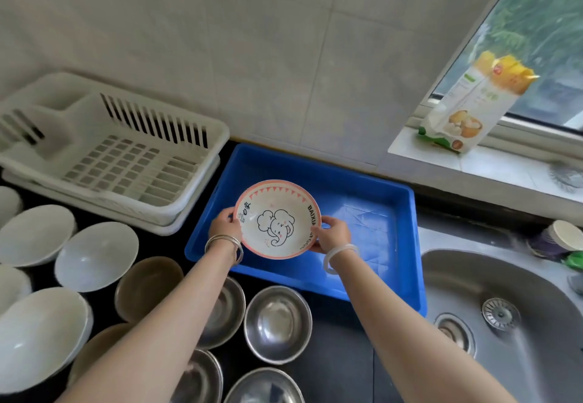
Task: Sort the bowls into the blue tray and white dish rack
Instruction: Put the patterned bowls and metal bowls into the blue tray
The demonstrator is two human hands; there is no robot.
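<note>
both hands grip the elephant bowl [277, 219] over the blue tray [378, 213].

Pale grey tiled wall [252, 40] behind; daylit window [542, 24] upper right, greenery outside; white sill [473, 163] below; black counter [340, 355]; stainless steel sink [536, 355] right.

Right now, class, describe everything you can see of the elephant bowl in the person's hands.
The elephant bowl is round, glossy, ceramic-looking: cream inside, pink rim with pink triangles, a black-outlined elephant and black lettering. It looks empty, tilted toward the camera, over the left part of the blue tray. The left hand and right hand grip its opposite edges.
</note>
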